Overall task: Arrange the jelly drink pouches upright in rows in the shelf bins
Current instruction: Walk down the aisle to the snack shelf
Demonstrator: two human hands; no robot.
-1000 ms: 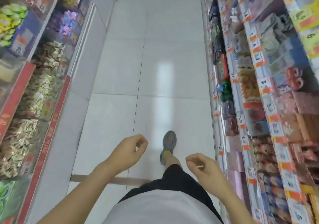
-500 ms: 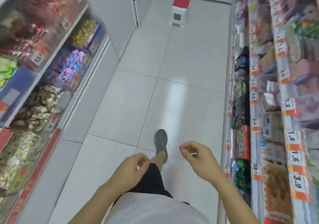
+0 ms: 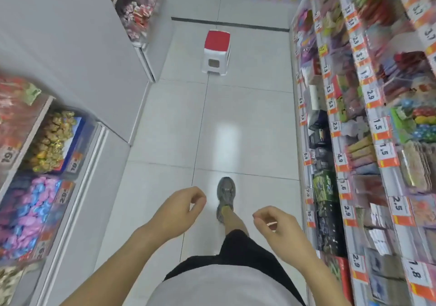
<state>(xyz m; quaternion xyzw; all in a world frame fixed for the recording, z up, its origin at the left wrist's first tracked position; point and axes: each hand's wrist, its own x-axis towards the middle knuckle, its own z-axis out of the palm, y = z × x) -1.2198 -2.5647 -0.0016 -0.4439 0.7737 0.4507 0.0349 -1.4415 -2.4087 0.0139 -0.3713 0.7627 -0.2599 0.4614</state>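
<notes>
Pouches cannot be picked out among the blurred shelf goods.
Left hand (image 3: 175, 210) and right hand (image 3: 280, 229), loosely curled, hold nothing above the floor (image 3: 169, 128); a stool (image 3: 216, 53) stands ahead.

both hands (image 3: 175, 211) (image 3: 280, 231) hang loosely curled above the aisle floor (image 3: 169, 126).
</notes>
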